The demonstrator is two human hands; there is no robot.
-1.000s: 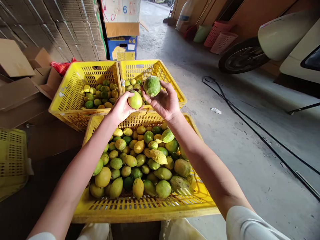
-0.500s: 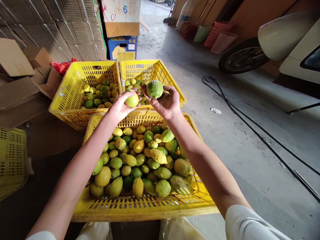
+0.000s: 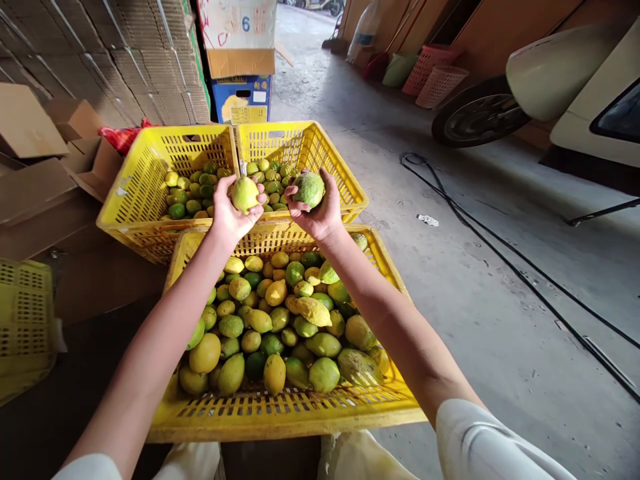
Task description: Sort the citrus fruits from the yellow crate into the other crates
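My left hand (image 3: 231, 215) has its fingers curled round a yellow-green lemon (image 3: 245, 195). In my right hand (image 3: 324, 212) rests a larger, greener lemon (image 3: 309, 190), with the fingers wrapped about it. Both fruits are held up side by side, a short gap apart, above the far rim of the front yellow crate (image 3: 280, 427). Loose lemons (image 3: 275, 293) in greens and yellows fill much of that crate. Behind it stand a back left crate (image 3: 135, 177) and a back right crate (image 3: 340, 167), each with smaller green and yellow fruit inside.
Flattened cartons (image 3: 40, 193) and stacked cardboard (image 3: 135, 60) lie to the left, beside another yellow crate (image 3: 25, 320). Printed boxes (image 3: 240, 60) rise behind the crates. On the right, a black cable (image 3: 480, 227) crosses the concrete floor near a parked vehicle's wheel (image 3: 480, 117).
My hands have drawn apart slightly, the left one moving left. Both lemons have been turned in the fingers, and my right fingers now close more around the green one.
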